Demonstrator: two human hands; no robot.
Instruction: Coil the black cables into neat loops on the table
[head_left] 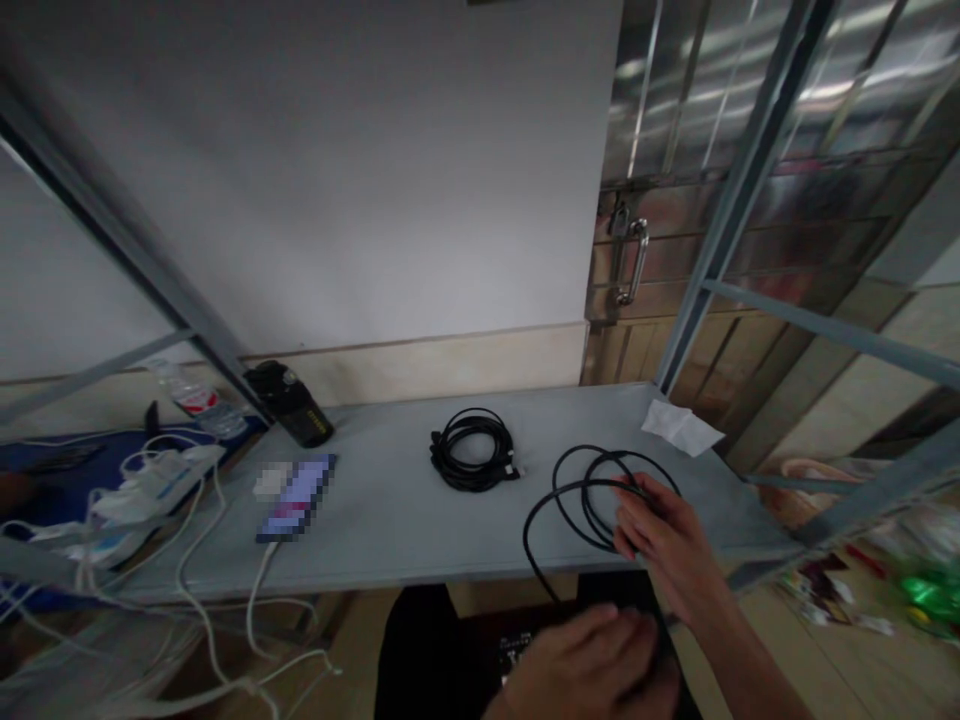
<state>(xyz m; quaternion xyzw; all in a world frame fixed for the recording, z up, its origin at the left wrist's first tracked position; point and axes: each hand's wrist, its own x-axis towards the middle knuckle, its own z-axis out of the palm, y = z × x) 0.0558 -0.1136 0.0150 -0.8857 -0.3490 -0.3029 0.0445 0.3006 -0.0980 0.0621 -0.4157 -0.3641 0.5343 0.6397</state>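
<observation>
A loose black cable [577, 495] lies in wide loops on the grey table [397, 520], with one end trailing over the front edge. My right hand [664, 545] rests on those loops, fingers curled round the cable strands. My left hand [592, 665] is low, below the table edge, fingers folded over the cable's hanging end near a dark object on my lap. A second black cable [474, 450], neatly coiled, sits untouched in the middle of the table.
A phone [296, 497] with a white lead lies left of centre, near a dark bottle [294, 403]. White cables and a power strip [154, 485] pile at the left. A white paper [681, 427] lies by the right metal post [742, 190].
</observation>
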